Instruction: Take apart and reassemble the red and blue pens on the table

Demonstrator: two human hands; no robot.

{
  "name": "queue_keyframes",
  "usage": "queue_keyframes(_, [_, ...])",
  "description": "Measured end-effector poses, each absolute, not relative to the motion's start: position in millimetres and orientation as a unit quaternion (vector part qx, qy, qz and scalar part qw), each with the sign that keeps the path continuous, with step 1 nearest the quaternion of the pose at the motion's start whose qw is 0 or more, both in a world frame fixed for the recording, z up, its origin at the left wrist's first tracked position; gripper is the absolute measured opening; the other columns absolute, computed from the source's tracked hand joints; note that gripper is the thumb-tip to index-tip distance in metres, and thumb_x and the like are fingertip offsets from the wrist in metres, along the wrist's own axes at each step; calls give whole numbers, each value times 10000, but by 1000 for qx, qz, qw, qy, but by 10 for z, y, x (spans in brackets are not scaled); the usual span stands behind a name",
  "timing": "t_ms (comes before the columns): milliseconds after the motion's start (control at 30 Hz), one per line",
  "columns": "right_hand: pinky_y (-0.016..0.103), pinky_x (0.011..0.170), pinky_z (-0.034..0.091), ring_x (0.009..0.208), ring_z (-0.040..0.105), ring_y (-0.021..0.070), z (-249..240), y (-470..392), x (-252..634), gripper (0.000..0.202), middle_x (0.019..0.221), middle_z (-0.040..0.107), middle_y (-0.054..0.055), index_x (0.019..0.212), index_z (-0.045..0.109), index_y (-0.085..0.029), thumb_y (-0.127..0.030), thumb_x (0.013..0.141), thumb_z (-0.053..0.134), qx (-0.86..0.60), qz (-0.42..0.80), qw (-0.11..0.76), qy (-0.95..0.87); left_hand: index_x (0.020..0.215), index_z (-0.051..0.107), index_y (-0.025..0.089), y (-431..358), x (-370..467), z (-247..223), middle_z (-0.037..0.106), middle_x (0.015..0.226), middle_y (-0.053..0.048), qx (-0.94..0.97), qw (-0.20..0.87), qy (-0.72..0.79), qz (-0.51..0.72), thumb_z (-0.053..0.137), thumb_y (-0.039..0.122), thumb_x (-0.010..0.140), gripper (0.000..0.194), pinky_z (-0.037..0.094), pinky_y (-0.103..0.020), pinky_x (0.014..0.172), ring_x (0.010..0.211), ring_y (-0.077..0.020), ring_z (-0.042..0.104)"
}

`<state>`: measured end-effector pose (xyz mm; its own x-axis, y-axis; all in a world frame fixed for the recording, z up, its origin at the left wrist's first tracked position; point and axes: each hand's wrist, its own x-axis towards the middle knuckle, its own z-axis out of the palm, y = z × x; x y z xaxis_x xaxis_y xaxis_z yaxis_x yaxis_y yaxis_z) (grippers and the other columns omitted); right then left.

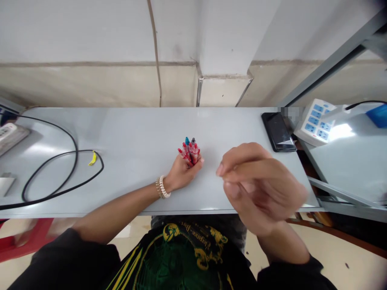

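Observation:
My left hand (180, 172), with a beaded bracelet at its wrist, is wrapped round a bunch of pens (190, 152). The bunch stands roughly upright over the middle of the table (133, 133). Most of the pens show red ends; one has a blue end and another a dark one. Their lower parts are hidden by my fingers. To the right, my right hand (260, 181) is raised nearer the camera, apart from the pens and slightly blurred. Its thumb and fingers come together in a pinch, and whatever may lie between them cannot be made out.
A black cable (75, 151) with a yellow tag (92, 158) loops over the table's left side. A phone (278, 132) lies at the back right, beside a white power strip (316, 121) with blue sockets. The wall (178, 84) runs behind the table.

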<state>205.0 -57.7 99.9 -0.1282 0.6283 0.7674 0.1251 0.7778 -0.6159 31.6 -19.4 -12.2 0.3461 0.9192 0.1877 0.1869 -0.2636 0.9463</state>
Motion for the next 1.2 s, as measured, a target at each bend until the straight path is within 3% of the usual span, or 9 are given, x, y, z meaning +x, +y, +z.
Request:
queue_keyframes(133, [406,698,576,884,668,216,579,-355,2038,230,1010,701,71,1101,684,-256,-125,912,690,-319,174,598,-715,776,469,209,-187,300,-118,498,735,4,670,464,391,428,604,408,1019,342,433,-298,606,654,-137,485])
queue_keyframes(300, [384,774,604,927,658,187,235,-136,2062,404,1178,661,77,1283,597,-247,-296,915,756,-392,287,453,-748,884,542,200,-150,295,-84,553,776,-19,660,499,375,419,619,522,1013,355,469,-293,586,664,-147,519])
queue_keyframes(367, [364,766,618,854,662,158,156,-56,2059,350,1164,644,71,1232,611,-231,-312,919,746,-375,332,408,-763,870,541,197,-115,292,-71,566,793,-24,659,503,366,423,646,531,994,371,492,-295,611,694,-150,529])
queue_keyframes(533, [330,668,585,738,627,127,-5,181,2003,265,1084,637,53,1115,643,-210,-330,896,731,-402,379,391,-736,884,588,180,-17,247,-54,597,764,-34,655,529,382,382,613,522,1025,371,536,-309,663,763,-177,595])
queue_keyframes(700, [307,668,545,736,615,124,-128,332,1966,261,1000,684,38,987,673,-199,-405,861,773,-420,440,400,-686,911,610,167,20,201,-48,594,753,-14,646,518,425,365,634,480,1012,329,463,-281,588,651,-132,521])
queue_keyframes(967, [319,689,542,795,637,160,-185,361,2014,288,888,659,23,911,679,-195,-457,849,780,-442,470,402,-649,950,576,181,-23,201,-55,645,833,-29,677,409,509,339,639,434,990,264,494,-320,665,729,-174,585])
queue_keyframes(1200, [336,693,549,763,650,164,-221,338,1989,223,895,677,44,959,681,-173,-379,877,699,-462,458,397,-647,1111,613,170,63,115,-162,670,1063,-99,740,237,526,345,602,301,1011,165,551,-398,907,1012,-249,653])
